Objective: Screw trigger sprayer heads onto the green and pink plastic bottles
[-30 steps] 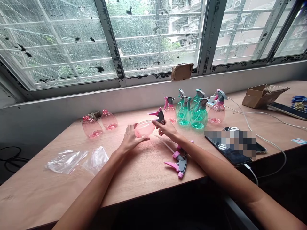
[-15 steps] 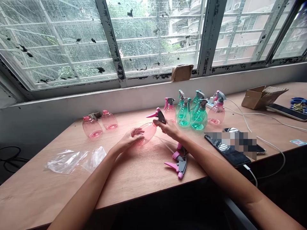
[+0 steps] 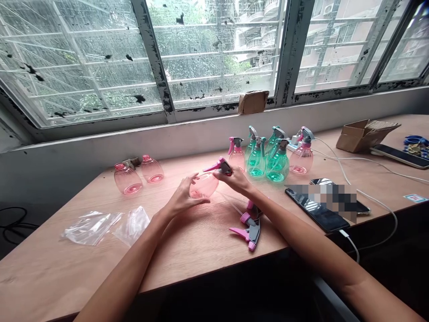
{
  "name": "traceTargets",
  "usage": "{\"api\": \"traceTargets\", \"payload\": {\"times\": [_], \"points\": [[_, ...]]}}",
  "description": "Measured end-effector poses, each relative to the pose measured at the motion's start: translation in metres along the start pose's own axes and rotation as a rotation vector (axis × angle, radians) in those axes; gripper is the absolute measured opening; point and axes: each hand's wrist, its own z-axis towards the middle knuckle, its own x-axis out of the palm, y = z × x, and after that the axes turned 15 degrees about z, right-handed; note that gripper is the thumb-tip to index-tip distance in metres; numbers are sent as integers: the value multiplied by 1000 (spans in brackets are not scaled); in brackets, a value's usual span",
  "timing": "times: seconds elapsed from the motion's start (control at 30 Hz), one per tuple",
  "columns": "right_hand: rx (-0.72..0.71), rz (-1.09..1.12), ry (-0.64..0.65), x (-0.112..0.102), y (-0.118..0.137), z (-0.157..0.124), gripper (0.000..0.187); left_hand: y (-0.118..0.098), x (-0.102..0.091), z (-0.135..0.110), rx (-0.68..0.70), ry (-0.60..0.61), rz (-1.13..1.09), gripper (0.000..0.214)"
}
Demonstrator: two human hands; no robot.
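Observation:
A clear pink spray bottle [image 3: 203, 185] is tilted in front of me, with its base to the left and its neck to the right. My right hand [image 3: 237, 180] grips it at the neck, around the collar of the pink and grey trigger sprayer head [image 3: 219, 165]. Around the base end, my left hand [image 3: 182, 194] has its thumb and fingers spread wide; whether a fingertip touches the plastic I cannot tell. Loose trigger sprayer heads [image 3: 250, 230] with thin tubes lie on the table below my right forearm.
Two headless pink bottles [image 3: 128, 181] stand at the left. Clear plastic bags [image 3: 94, 228] lie nearer. Several green spray bottles [image 3: 277, 165] and two pink ones stand at the back. Phones [image 3: 317, 210], white cables and an open cardboard box [image 3: 360, 136] are at the right.
My left hand has loosened from the bottle, its thumb and fingers now spread apart. The bottle is tilted a little flatter, with my right hand still at its neck.

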Motion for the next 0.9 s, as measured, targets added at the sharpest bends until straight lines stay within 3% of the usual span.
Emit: {"api": "traceTargets", "payload": {"times": [0.07, 0.23, 0.4, 0.7, 0.9], "points": [[-28, -41, 54, -1, 4, -1, 35, -1, -4, 0, 40, -6, 59, 96], [-65, -182, 176, 3, 5, -9, 30, 7, -16, -1, 98, -15, 190, 88], [-78, -315, 217, 6, 3, -13, 17, 15, -19, -2, 139, -4, 276, 90], [13, -304, 138, 10, 4, -11, 16, 12, -10, 1, 111, -46, 421, 84], [152, -224, 32, 19, 3, -7, 35, 10, -6, 1, 60, -82, 503, 86]]}}
